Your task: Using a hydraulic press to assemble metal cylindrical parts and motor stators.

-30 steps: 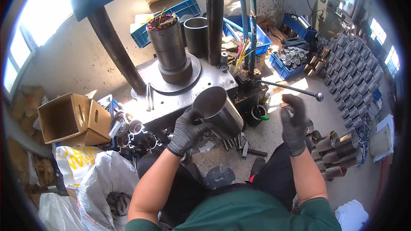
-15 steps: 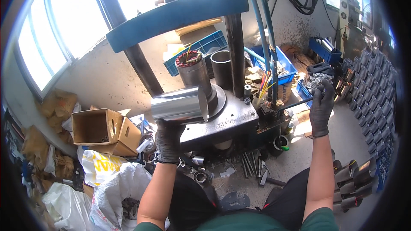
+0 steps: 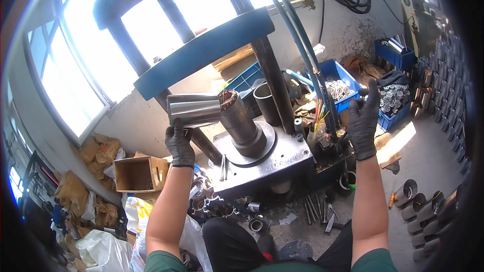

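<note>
My left hand (image 3: 180, 146), in a dark glove, grips a shiny metal cylinder (image 3: 194, 111) from below and holds it sideways in the air. The cylinder's right end is beside the top of a wound stator (image 3: 237, 118), which has red-laced windings at its upper end. The stator stands upright on a round plate on the bed of a blue-beamed press (image 3: 212, 45). Raised on the right is my gloved right hand (image 3: 364, 126), with fingers apart and nothing seen in them. It is near the press's hoses and a blue bin of small metal parts (image 3: 395, 98).
Behind the stator stands an open dark cylinder (image 3: 266, 103). Thin rods (image 3: 223, 167) stand on the press bed's left part. A cardboard box (image 3: 141, 174) and sacks lie left. A hammer (image 3: 330, 223) is on the floor. Stacked cylinders (image 3: 448, 85) fill the right side.
The cylinder in my left hand has risen and moved left, baring more of the stator. My right hand has opened from its curl at the lever's end. The whole view has shifted.
</note>
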Demonstrator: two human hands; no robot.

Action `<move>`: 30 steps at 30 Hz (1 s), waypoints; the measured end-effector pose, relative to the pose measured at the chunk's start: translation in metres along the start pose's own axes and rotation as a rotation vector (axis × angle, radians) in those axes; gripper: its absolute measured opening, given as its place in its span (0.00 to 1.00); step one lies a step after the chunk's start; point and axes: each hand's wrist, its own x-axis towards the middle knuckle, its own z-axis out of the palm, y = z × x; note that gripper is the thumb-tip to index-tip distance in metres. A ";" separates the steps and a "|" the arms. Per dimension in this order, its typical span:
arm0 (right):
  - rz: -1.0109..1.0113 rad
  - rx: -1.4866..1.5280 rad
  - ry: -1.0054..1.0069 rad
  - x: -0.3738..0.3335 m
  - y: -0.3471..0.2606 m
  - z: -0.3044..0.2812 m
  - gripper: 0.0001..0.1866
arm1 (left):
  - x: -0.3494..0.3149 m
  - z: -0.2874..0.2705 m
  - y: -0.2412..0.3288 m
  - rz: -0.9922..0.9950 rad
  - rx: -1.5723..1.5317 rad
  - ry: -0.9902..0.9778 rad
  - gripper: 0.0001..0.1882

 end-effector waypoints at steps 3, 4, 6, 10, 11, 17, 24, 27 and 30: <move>0.069 0.058 0.012 -0.002 -0.010 0.000 0.47 | 0.013 0.016 0.007 0.004 0.123 -0.024 0.18; 0.083 0.068 0.011 -0.002 -0.011 0.000 0.48 | 0.020 0.021 0.007 0.018 0.124 -0.053 0.16; 0.074 0.033 0.013 -0.003 -0.008 -0.001 0.50 | 0.037 0.028 0.009 0.003 0.151 -0.083 0.15; 0.063 0.069 0.035 -0.005 -0.011 0.000 0.48 | 0.074 0.049 0.011 -0.048 0.202 -0.113 0.16; 0.064 0.069 0.036 -0.004 -0.013 0.001 0.48 | 0.088 0.050 0.012 -0.095 0.217 -0.108 0.17; 0.094 0.063 0.018 -0.002 -0.020 -0.005 0.45 | 0.136 0.081 0.029 -0.200 0.426 -0.209 0.21; 0.155 0.049 0.020 -0.001 -0.019 -0.008 0.34 | 0.127 0.115 0.047 -0.145 0.596 -0.415 0.19; 0.210 0.067 0.006 0.001 -0.012 -0.013 0.24 | 0.118 0.123 0.054 -0.093 0.623 -0.545 0.19; 0.104 -0.005 0.084 0.004 -0.023 -0.023 0.18 | 0.116 0.123 0.047 -0.008 0.661 -0.550 0.19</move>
